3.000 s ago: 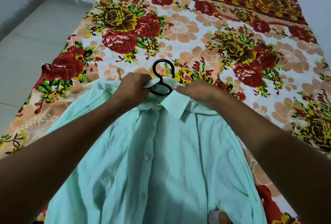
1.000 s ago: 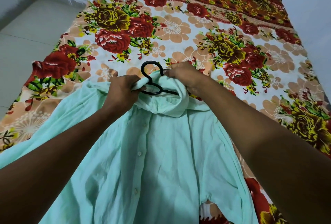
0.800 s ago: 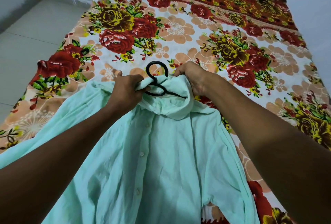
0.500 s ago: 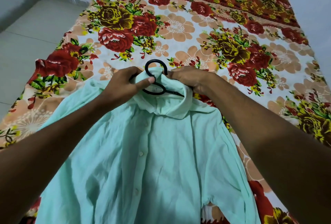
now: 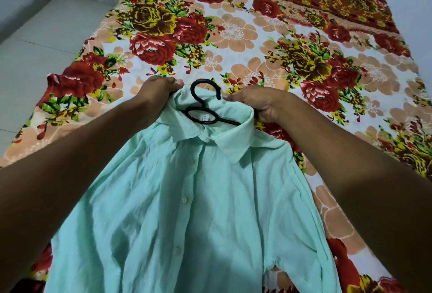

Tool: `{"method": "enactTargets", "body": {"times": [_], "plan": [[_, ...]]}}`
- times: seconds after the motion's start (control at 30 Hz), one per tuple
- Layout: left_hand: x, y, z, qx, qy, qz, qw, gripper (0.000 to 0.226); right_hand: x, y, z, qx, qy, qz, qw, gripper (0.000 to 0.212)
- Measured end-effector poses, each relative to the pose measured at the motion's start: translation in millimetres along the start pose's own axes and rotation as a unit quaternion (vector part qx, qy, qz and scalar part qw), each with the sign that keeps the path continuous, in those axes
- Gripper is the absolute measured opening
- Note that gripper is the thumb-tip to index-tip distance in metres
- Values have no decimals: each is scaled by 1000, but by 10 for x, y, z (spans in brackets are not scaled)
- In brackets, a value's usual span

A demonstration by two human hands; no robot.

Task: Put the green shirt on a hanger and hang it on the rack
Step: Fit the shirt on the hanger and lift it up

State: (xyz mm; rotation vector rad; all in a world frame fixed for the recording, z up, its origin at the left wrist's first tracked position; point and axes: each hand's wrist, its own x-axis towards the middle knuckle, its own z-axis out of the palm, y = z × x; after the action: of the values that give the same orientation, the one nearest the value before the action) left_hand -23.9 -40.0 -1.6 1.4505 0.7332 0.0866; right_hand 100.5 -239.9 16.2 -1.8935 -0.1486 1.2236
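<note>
A pale green button-up shirt [image 5: 198, 199] lies front-up on the floral bed, collar pointing away from me. A black plastic hanger [image 5: 203, 103] sits inside the neck opening; its hook and loop stick out above the collar, and its arms are hidden under the fabric. My left hand [image 5: 156, 89] grips the left side of the collar. At the collar's right side, my right hand [image 5: 254, 103] pinches the fabric beside the hook.
The bed is covered by a sheet [image 5: 257, 42] with red and yellow flowers. Pale tiled floor [image 5: 30, 63] runs along its left edge, with a white wall behind. No rack is in view.
Both hands have spread apart along the collar, pulling it open and flat. The hanger's hook and loop now show more fully between them.
</note>
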Motion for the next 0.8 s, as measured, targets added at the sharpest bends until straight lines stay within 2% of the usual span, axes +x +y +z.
{"method": "enactTargets", "body": {"times": [0.07,0.13,0.2,0.27,0.37,0.4,0.5,0.53,0.6,0.67,0.73,0.8], "plan": [[15,11,15,-6,4,11,1000,20,21,5,17,-61,61,-22,996,51],[17,30,9,-9,13,22,1000,22,18,9,29,-188,116,-22,975,63],[27,33,-5,2,17,33,999,23,9,54,22,-285,133,-21,949,60],[27,-2,-12,49,15,51,997,24,-9,144,-2,-268,143,-59,951,57],[0,-69,-8,120,2,97,988,24,-55,301,2,-254,164,-179,936,56],[-17,-77,0,120,-5,104,987,24,-80,329,28,-263,164,-210,927,54],[-67,-80,7,92,-25,111,989,29,-77,371,116,-331,141,-264,895,69],[-80,-77,0,93,-30,118,988,30,-56,391,136,-352,139,-273,884,64],[-102,-53,-29,92,-25,132,987,23,-14,443,170,-349,157,-290,877,33],[-78,-24,-98,73,7,114,991,11,31,507,190,-303,176,-302,887,35],[-56,38,-202,47,20,63,997,4,42,553,219,-272,183,-297,897,34],[-53,90,-300,98,26,22,995,7,22,561,239,-256,181,-299,901,27]]}}
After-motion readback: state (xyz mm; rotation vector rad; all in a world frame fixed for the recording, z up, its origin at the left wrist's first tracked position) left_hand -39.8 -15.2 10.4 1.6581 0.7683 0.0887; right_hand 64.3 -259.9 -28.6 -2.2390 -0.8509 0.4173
